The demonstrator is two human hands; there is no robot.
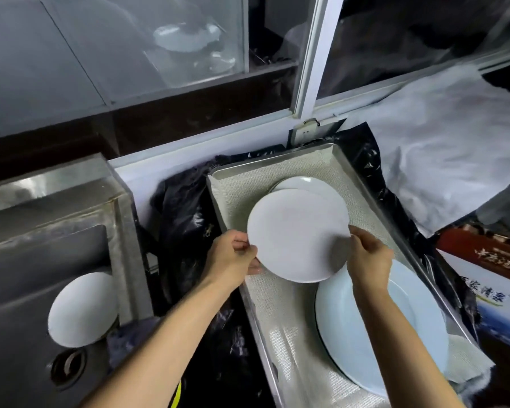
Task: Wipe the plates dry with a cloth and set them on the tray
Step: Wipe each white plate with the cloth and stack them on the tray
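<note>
Held plate (296, 235): white, round, gripped by both hands over the middle of the tray; tilted slightly, its far edge overlapping a plate behind it, its near right edge overlapping the large plate.
Left hand (233, 254): clamped on the held plate's left rim, thumb on top, fingers curled beneath.
Right hand (368, 259): clamped on the held plate's right rim, fingers pinching the edge; the forearm crosses over the large plate.
Tray (362, 172): rectangular metal tray with raised rim, set on black plastic sheeting (180, 219); its floor is lined with a pale woven cloth (265, 298).
Far plate (306, 184): white, lying flat on the cloth at the far end of the tray, largely hidden by the held plate.
Large plate (418, 328): pale bluish white, lying flat on the cloth at the near right end of the tray, partly under the right forearm.
Sink (27, 260): metal basin at left, well apart from the tray; drain opening visible near its lower edge.
Plate in sink (81, 310): white, leaning tilted against the sink's right wall.
Cardboard box (489, 275): printed box at right, just beside the tray's sheeting.
Wiping cloth: cannot tell whether either hand holds one.
</note>
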